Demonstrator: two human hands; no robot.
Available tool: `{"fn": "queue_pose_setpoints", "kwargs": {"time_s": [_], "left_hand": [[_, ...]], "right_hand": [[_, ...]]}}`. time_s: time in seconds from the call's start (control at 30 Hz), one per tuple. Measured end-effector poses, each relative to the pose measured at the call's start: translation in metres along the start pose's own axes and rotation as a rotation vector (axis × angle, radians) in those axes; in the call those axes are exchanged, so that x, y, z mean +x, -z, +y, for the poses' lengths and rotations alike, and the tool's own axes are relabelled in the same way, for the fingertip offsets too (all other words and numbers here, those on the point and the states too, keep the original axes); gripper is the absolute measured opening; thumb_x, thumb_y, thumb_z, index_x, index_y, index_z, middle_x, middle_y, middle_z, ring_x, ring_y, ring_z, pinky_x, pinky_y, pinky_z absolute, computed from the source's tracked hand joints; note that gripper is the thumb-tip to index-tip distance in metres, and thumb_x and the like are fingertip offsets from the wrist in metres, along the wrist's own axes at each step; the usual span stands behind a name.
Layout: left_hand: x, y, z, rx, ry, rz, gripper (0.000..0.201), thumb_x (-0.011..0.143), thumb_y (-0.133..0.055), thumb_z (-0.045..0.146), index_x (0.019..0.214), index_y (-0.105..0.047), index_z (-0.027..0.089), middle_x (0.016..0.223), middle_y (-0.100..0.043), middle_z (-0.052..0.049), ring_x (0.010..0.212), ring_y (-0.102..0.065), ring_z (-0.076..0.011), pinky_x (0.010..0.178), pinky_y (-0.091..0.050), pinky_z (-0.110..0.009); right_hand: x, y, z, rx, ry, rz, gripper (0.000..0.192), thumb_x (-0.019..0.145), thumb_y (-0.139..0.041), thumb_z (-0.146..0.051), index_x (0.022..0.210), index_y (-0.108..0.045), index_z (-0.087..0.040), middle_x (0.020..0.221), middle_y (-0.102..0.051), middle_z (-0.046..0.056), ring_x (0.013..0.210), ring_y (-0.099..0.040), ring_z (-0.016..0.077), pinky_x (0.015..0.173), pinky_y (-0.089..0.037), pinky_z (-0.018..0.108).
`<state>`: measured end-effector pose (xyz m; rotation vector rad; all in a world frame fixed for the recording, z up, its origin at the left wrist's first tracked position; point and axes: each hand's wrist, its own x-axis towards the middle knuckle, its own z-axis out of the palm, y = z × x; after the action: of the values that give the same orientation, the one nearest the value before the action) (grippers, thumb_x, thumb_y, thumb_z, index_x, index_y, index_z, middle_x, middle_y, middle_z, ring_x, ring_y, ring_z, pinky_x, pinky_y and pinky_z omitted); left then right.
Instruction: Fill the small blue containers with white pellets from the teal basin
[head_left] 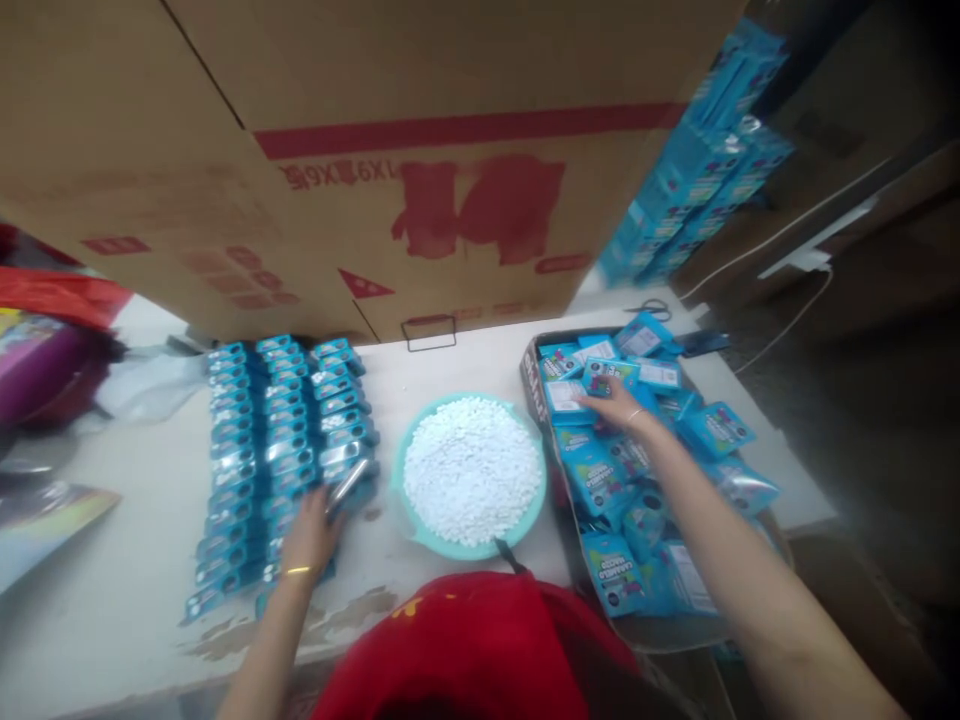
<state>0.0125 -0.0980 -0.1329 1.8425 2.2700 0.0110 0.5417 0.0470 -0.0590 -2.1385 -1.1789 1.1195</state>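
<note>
My left hand is at the near end of the rows of small blue boxes, which stand packed side by side in three columns. Its blurred fingers close on a tilted box with a shiny edge. On the right, my right hand reaches into a shallow cardboard tray heaped with blue candy boxes. Its thumb and fingers grip one blue candy box near the far side. Between the hands sits a turquoise bowl full of small white pellets.
A large cardboard carton stands behind the white table. Stacked blue packs rise at the back right, near scissors and a dark phone-like object. A dark handle juts from the bowl. Plastic bags lie at left.
</note>
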Motion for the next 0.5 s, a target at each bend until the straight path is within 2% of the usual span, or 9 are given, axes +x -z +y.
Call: {"fn": "queue_pose_setpoints", "kwargs": {"time_s": [0.03, 0.1, 0.17, 0.23, 0.33, 0.4, 0.5], "left_hand": [[-0.005, 0.005, 0.007, 0.004, 0.039, 0.057, 0.054, 0.086, -0.043, 0.044, 0.129, -0.041, 0.012, 0.125, -0.05, -0.019, 0.104, -0.057, -0.0318, 0.077, -0.05, -0.039], [-0.015, 0.017, 0.022, -0.04, 0.075, 0.152, 0.059, 0.085, -0.042, 0.052, 0.129, -0.04, 0.012, 0.122, -0.051, -0.019, 0.106, -0.055, -0.0329, 0.079, -0.05, -0.041], [-0.02, 0.029, 0.035, -0.151, 0.004, 0.153, 0.055, 0.087, -0.039, 0.053, 0.123, -0.045, 0.013, 0.114, -0.056, -0.016, 0.104, -0.056, -0.03, 0.083, -0.049, -0.04], [-0.023, 0.04, 0.047, -0.263, -0.153, 0.034, 0.045, 0.089, -0.037, 0.049, 0.116, -0.051, 0.016, 0.107, -0.061, -0.012, 0.098, -0.059, -0.0257, 0.085, -0.048, -0.037], [-0.027, 0.052, 0.063, -0.268, -0.336, -0.204, 0.034, 0.088, -0.042, 0.042, 0.111, -0.056, 0.021, 0.107, -0.063, -0.009, 0.094, -0.061, -0.0227, 0.084, -0.048, -0.033], [-0.032, 0.054, 0.077, -0.179, -0.376, -0.296, 0.027, 0.088, -0.043, 0.035, 0.105, -0.059, 0.021, 0.105, -0.064, -0.008, 0.094, -0.061, -0.0224, 0.084, -0.047, -0.033], [-0.04, 0.042, 0.103, -0.054, -0.382, -0.34, 0.021, 0.09, -0.043, 0.028, 0.096, -0.06, 0.019, 0.097, -0.064, -0.008, 0.093, -0.06, -0.0223, 0.083, -0.046, -0.034]], "right_hand": [[-0.006, 0.001, 0.004, 0.073, 0.029, -0.051, 0.1, 0.06, -0.076, -0.054, 0.141, -0.029, -0.02, 0.104, -0.064, 0.012, 0.062, -0.061, 0.0202, 0.055, -0.053, 0.037], [-0.02, 0.004, 0.013, 0.196, 0.153, -0.084, 0.1, 0.061, -0.077, -0.05, 0.142, -0.028, -0.018, 0.095, -0.065, 0.009, 0.065, -0.062, 0.0199, 0.059, -0.054, 0.036], [-0.038, 0.006, 0.021, 0.247, 0.324, -0.016, 0.088, 0.064, -0.075, -0.048, 0.137, -0.037, -0.017, 0.098, -0.064, 0.01, 0.08, -0.063, 0.0226, 0.07, -0.055, 0.039], [-0.059, 0.006, 0.026, 0.19, 0.489, 0.083, 0.065, 0.07, -0.071, -0.047, 0.124, -0.05, -0.018, 0.105, -0.061, 0.011, 0.096, -0.06, 0.025, 0.083, -0.053, 0.042], [-0.094, -0.001, 0.028, 0.077, 0.638, 0.153, 0.041, 0.077, -0.065, -0.044, 0.109, -0.057, -0.019, 0.107, -0.059, 0.01, 0.102, -0.057, 0.0259, 0.089, -0.05, 0.044], [-0.116, -0.009, 0.029, 0.121, 0.653, 0.148, 0.04, 0.077, -0.066, -0.042, 0.11, -0.056, -0.02, 0.108, -0.06, 0.01, 0.102, -0.058, 0.0258, 0.088, -0.05, 0.043], [-0.141, -0.025, 0.034, 0.368, 0.527, 0.061, 0.049, 0.072, -0.071, -0.039, 0.114, -0.053, -0.022, 0.108, -0.064, 0.008, 0.099, -0.062, 0.0262, 0.088, -0.051, 0.044]]}}
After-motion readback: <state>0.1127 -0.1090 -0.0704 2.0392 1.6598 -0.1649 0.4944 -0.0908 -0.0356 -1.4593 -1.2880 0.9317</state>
